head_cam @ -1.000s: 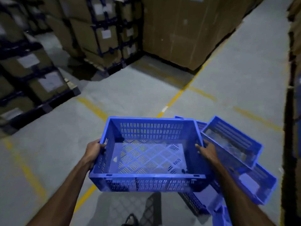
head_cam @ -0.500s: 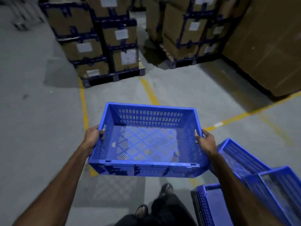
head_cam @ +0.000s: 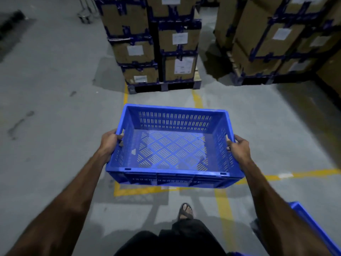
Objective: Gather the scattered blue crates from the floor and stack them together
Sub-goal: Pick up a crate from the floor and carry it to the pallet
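Now I see my left hand (head_cam: pixel 110 140) with its fingers (head_cam: pixel 119 136) clamped over the crate's (head_cam: pixel 171 150) left rim; the empty crate hangs level above the floor (head_cam: pixel 46 126), before stacked boxes (head_cam: pixel 156 43). My right hand (head_cam: pixel 239 151) grips the right rim likewise. Another crate's corner (head_cam: pixel 304 217) shows at lower right.
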`<state>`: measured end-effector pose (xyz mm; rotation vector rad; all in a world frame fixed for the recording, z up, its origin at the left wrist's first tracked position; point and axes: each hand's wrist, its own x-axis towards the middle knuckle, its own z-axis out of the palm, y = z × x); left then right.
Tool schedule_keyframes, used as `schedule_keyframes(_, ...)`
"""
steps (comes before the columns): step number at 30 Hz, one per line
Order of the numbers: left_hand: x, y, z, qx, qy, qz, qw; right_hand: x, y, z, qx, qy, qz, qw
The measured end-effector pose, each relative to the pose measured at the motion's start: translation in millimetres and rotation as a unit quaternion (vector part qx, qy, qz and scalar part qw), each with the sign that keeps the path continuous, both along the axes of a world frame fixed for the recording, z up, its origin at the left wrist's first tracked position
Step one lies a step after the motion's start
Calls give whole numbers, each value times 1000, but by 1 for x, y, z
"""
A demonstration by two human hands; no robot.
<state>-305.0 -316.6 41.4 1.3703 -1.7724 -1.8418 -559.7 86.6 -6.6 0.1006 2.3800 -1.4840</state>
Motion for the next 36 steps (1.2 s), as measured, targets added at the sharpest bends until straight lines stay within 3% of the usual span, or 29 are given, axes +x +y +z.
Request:
schedule_keyframes(13, -91, -64, -11, -7, 10, 77, 997, -137, -98, 5, 5, -9, 56, 998)
schedule_keyframes(36, -313, -322, -62, 29, -24, 36, 999, -343, -322, -12, 55, -40, 29, 997)
